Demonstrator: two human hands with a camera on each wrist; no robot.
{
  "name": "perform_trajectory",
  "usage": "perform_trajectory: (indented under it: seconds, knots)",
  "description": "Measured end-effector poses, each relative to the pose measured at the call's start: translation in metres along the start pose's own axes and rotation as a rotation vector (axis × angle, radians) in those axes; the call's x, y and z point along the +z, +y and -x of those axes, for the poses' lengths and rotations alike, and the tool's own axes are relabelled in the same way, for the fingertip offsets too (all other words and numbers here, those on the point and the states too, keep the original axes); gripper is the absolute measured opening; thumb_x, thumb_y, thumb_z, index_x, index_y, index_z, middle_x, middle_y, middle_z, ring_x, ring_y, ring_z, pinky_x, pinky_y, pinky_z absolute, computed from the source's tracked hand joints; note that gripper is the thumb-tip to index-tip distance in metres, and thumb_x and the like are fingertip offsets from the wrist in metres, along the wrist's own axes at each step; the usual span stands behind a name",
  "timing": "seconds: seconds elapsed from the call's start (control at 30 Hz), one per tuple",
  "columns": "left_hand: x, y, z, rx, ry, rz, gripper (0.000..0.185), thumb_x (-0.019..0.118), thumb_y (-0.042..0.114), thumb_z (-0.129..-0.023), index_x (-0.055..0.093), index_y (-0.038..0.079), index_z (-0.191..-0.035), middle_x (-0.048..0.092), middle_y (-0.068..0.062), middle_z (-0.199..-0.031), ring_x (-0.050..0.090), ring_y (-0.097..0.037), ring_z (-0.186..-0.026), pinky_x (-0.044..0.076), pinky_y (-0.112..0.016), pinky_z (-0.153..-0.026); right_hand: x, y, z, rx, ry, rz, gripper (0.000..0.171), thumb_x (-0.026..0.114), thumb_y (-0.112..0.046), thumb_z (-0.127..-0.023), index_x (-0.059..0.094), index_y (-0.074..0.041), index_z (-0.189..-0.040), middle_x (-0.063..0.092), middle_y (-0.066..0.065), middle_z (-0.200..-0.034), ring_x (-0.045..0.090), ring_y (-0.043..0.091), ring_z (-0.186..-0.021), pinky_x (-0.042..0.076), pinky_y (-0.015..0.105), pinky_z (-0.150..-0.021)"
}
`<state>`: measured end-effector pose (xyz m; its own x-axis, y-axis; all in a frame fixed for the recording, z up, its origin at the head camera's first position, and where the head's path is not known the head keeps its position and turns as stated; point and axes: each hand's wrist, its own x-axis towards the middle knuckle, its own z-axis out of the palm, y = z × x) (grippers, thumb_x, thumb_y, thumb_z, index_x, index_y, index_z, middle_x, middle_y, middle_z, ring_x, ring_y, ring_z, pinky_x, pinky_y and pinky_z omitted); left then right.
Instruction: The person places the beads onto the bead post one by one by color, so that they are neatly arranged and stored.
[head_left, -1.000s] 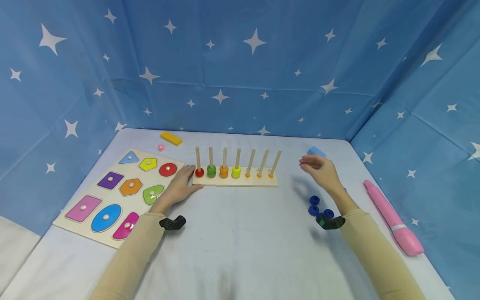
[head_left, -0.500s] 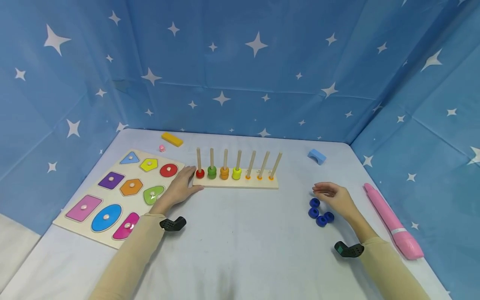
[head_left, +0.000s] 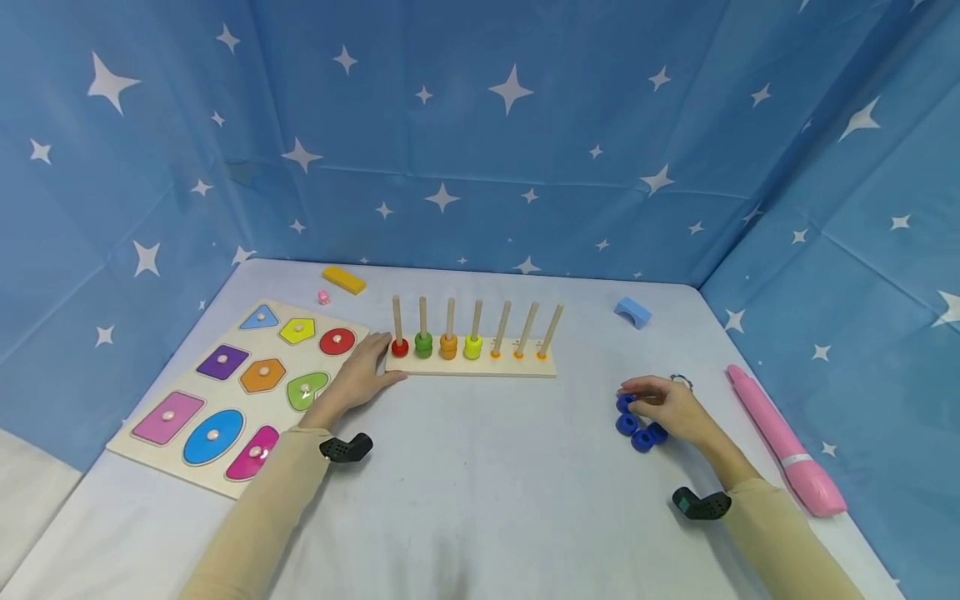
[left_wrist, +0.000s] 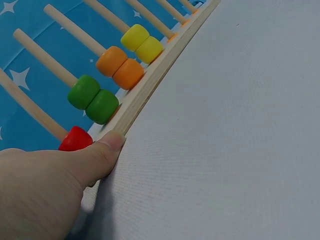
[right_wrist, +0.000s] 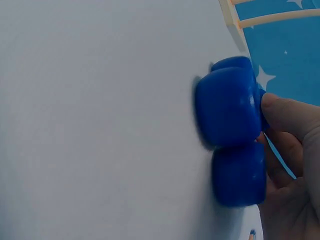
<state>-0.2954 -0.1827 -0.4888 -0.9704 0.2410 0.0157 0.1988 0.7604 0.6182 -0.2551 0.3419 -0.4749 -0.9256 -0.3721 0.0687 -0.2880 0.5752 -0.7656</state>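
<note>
A wooden peg board point(head_left: 480, 364) stands at mid-table with red, green, orange and yellow beads low on its four left pegs point(left_wrist: 102, 102). My left hand point(head_left: 378, 358) rests flat at the board's left end, with the thumb point(left_wrist: 102, 152) pressed against its front edge. Several dark blue rings point(head_left: 627, 425) lie in a cluster on the cloth at the right. My right hand point(head_left: 633, 398) is down on them, fingers curled round the farthest ring point(right_wrist: 227, 107). One fingertip point(right_wrist: 282, 115) touches that ring's far side, and another ring point(right_wrist: 239, 175) lies beside it.
A shape puzzle board point(head_left: 300, 357) with coloured pieces lies at the left. A yellow block point(head_left: 344, 279) and a small pink bit point(head_left: 324, 297) sit behind it. A light blue arch block point(head_left: 633, 312) is at the back right, a long pink object point(head_left: 780, 442) along the right edge. Blue starred cloth walls the table.
My right hand came down and back from mid-air near the blue arch block onto the blue rings and curled its fingers on one. The left hand has stayed put.
</note>
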Motion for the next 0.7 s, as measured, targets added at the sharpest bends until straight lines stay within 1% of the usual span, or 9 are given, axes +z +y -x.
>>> perform_trajectory:
  seconds: [0.1, 0.2, 0.27, 0.33, 0.43, 0.5, 0.57, 0.63, 0.7]
  knots:
    - [0.000, -0.001, 0.000, 0.001, 0.005, 0.004, 0.082, 0.069, 0.034, -0.086, 0.027, 0.000, -0.147, 0.025, -0.021, -0.151, 0.013, -0.036, -0.141, 0.016, -0.050, -0.114, 0.000, -0.008, -0.006, 0.023, 0.023, 0.017, 0.033, 0.062, -0.015, -0.092, 0.059, -0.002, -0.122, 0.064, 0.014, -0.115, 0.061, 0.030, -0.105, 0.048, 0.013, -0.083]
    - [0.001, -0.001, 0.000, 0.000, 0.004, 0.006, 0.082, 0.070, 0.034, -0.086, 0.027, 0.000, -0.147, 0.025, -0.020, -0.151, 0.013, -0.035, -0.141, 0.016, -0.050, -0.114, -0.002, -0.019, -0.017, 0.009, 0.068, 0.031, 0.034, 0.062, -0.016, -0.093, 0.058, -0.001, -0.123, 0.063, 0.015, -0.117, 0.060, 0.031, -0.106, 0.046, 0.010, -0.084]
    - [0.001, -0.001, 0.000, -0.001, 0.003, 0.004, 0.082, 0.070, 0.034, -0.086, 0.027, 0.000, -0.147, 0.025, -0.020, -0.151, 0.013, -0.035, -0.141, 0.016, -0.050, -0.114, -0.003, -0.028, -0.024, -0.010, 0.102, 0.029, 0.035, 0.062, -0.016, -0.093, 0.058, 0.000, -0.124, 0.063, 0.015, -0.118, 0.061, 0.026, -0.105, 0.046, 0.010, -0.084]
    - [0.001, -0.002, 0.000, -0.003, 0.003, 0.001, 0.082, 0.070, 0.034, -0.086, 0.027, 0.000, -0.147, 0.025, -0.020, -0.151, 0.013, -0.035, -0.141, 0.016, -0.050, -0.114, -0.005, -0.038, -0.033, -0.034, 0.134, 0.020, 0.035, 0.061, -0.014, -0.093, 0.058, 0.001, -0.124, 0.063, 0.017, -0.118, 0.062, 0.017, -0.102, 0.047, 0.010, -0.082]
    - [0.000, -0.001, 0.000, -0.006, 0.003, -0.002, 0.082, 0.069, 0.034, -0.086, 0.027, 0.000, -0.147, 0.025, -0.020, -0.151, 0.013, -0.035, -0.141, 0.016, -0.050, -0.114, -0.005, -0.065, -0.044, -0.056, 0.201, -0.008, 0.032, 0.062, -0.009, -0.092, 0.058, 0.002, -0.122, 0.063, 0.019, -0.116, 0.062, 0.011, -0.098, 0.048, 0.010, -0.081]
    - [-0.001, -0.001, 0.000, -0.007, 0.004, -0.001, 0.081, 0.069, 0.034, -0.086, 0.027, 0.000, -0.147, 0.024, -0.020, -0.151, 0.013, -0.035, -0.141, 0.015, -0.050, -0.114, -0.002, -0.086, -0.053, -0.088, 0.248, -0.022, 0.031, 0.062, -0.005, -0.091, 0.058, 0.004, -0.120, 0.062, 0.022, -0.115, 0.063, 0.016, -0.099, 0.049, 0.011, -0.081]
    - [-0.001, -0.001, 0.000, -0.006, 0.005, 0.000, 0.081, 0.069, 0.033, -0.086, 0.027, 0.000, -0.147, 0.024, -0.020, -0.151, 0.013, -0.035, -0.141, 0.016, -0.050, -0.114, 0.001, -0.107, -0.061, -0.111, 0.294, -0.037, 0.031, 0.062, -0.002, -0.090, 0.058, 0.007, -0.119, 0.062, 0.023, -0.114, 0.062, 0.026, -0.101, 0.049, 0.013, -0.083]
    - [-0.001, -0.001, 0.000, -0.002, 0.003, 0.003, 0.081, 0.069, 0.033, -0.086, 0.027, 0.000, -0.147, 0.024, -0.020, -0.151, 0.013, -0.035, -0.141, 0.016, -0.050, -0.114, 0.005, -0.122, -0.069, -0.138, 0.327, -0.042, 0.031, 0.061, -0.001, -0.090, 0.057, 0.008, -0.120, 0.061, 0.024, -0.115, 0.060, 0.034, -0.104, 0.049, 0.015, -0.085]
    - [-0.001, 0.000, 0.000, 0.002, 0.001, 0.006, 0.081, 0.069, 0.033, -0.086, 0.028, -0.001, -0.147, 0.025, -0.021, -0.151, 0.013, -0.036, -0.141, 0.016, -0.050, -0.114, 0.008, -0.135, -0.076, -0.153, 0.354, -0.041, 0.032, 0.061, -0.001, -0.090, 0.057, 0.009, -0.120, 0.061, 0.024, -0.115, 0.058, 0.037, -0.106, 0.050, 0.018, -0.087]
